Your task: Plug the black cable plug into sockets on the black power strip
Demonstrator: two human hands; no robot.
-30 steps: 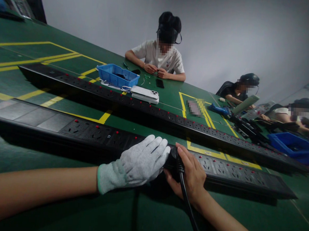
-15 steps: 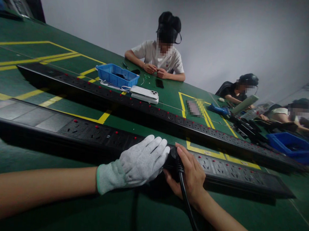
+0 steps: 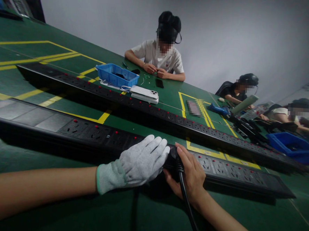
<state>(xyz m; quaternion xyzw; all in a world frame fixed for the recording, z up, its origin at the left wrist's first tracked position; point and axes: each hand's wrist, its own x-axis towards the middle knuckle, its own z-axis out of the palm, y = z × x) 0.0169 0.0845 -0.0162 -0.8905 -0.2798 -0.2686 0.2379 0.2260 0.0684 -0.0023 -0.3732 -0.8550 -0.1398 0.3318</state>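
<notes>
A long black power strip (image 3: 90, 132) with several sockets and red buttons lies across the green table in front of me. My left hand (image 3: 141, 160), in a pale grey glove with a green-edged cuff, rests flat over its middle, fingers stretched out and its thumb hidden. Close beside those fingertips, my bare right hand (image 3: 190, 171) is closed around a black plug (image 3: 172, 156) at the strip. The plug's black cable (image 3: 184, 197) runs down toward me. Whether its pins sit in a socket is hidden.
Behind lies a second long power strip (image 3: 144, 106). Beyond it are a light blue bin (image 3: 117, 76) and a white phone (image 3: 144, 93). At right stand a dark blue bin (image 3: 294, 146) and black parts. A person (image 3: 163, 56) sits opposite, two more at right.
</notes>
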